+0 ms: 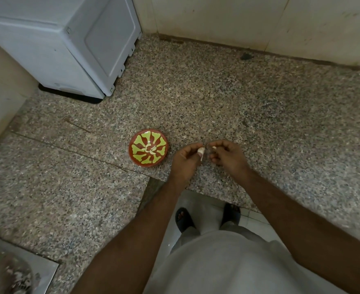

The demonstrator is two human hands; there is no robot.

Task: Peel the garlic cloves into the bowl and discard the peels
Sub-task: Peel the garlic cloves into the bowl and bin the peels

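Note:
A red bowl (148, 147) with a yellow-green pattern sits on the speckled stone counter, with several peeled garlic cloves (150, 150) at its bottom. Just right of the bowl, my left hand (186, 159) pinches a white garlic clove (201, 153) between thumb and fingers. My right hand (225, 153) is close beside it, its fingertips pinching a small white piece (214, 147), clove or peel I cannot tell. Both hands hover a little above the counter.
A white appliance (75, 45) stands at the back left of the counter (238, 107). Tiled wall runs along the back. A steel sink (15, 270) shows at the bottom left. The counter's front edge cuts in near my body, with my feet below.

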